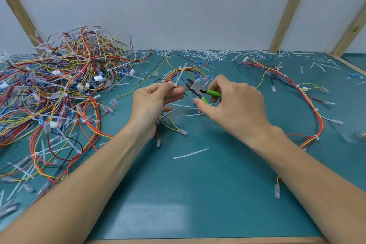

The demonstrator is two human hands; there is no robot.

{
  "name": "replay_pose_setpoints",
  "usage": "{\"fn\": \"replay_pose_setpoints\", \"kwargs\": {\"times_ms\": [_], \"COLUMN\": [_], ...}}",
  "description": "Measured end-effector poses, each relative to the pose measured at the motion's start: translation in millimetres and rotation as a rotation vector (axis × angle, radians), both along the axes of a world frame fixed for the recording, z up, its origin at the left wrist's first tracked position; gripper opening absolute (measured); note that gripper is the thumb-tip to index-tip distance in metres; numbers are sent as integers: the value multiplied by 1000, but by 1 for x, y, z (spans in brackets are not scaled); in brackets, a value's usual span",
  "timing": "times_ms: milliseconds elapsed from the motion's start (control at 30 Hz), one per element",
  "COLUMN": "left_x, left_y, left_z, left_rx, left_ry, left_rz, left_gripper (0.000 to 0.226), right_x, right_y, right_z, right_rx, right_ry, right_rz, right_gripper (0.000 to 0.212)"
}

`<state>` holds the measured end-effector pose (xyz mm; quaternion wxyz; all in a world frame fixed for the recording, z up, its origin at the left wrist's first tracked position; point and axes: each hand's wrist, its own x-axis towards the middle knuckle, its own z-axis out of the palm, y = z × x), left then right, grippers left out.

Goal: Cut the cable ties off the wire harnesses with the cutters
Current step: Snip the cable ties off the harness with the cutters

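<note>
My left hand (153,101) pinches a looped wire harness (186,74) of red, yellow and blue wires, held a little above the teal mat. A white cable tie (180,76) sticks up from the harness just beyond my fingertips. My right hand (235,103) grips green-handled cutters (198,89). Their grey jaws stand apart and point left at the wires beside my left fingertips. Loose ends of the harness with clear terminals hang below my left hand.
A big tangled pile of harnesses (55,85) fills the left of the teal mat (178,194). Another harness (309,95) lies spread out on the right. Cut white ties (210,54) litter the back edge; one tie (191,153) lies in the middle. Wooden posts frame the white wall.
</note>
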<state>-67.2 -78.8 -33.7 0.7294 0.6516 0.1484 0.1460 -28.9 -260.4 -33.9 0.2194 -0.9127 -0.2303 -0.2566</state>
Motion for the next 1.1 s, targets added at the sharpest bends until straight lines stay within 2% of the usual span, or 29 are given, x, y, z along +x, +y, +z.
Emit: {"fn": "replay_pose_setpoints", "kwargs": {"times_ms": [233, 433, 633, 1100], "left_x": [-1, -1, -2, -3], "left_y": [-3, -3, -4, -7], "left_z": [0, 0, 1, 1], "left_rx": [18, 30, 24, 47], "left_ry": [-3, -10, -14, -16], "left_rz": [8, 16, 30, 16], "left_gripper": [16, 18, 17, 16], "right_x": [1, 1, 2, 1], "right_y": [1, 1, -1, 1], "right_z": [-2, -4, -3, -3], "right_rx": [31, 96, 25, -6], "right_ry": [65, 125, 81, -18], "right_rz": [27, 119, 59, 3], "right_gripper": [42, 34, 43, 43]}}
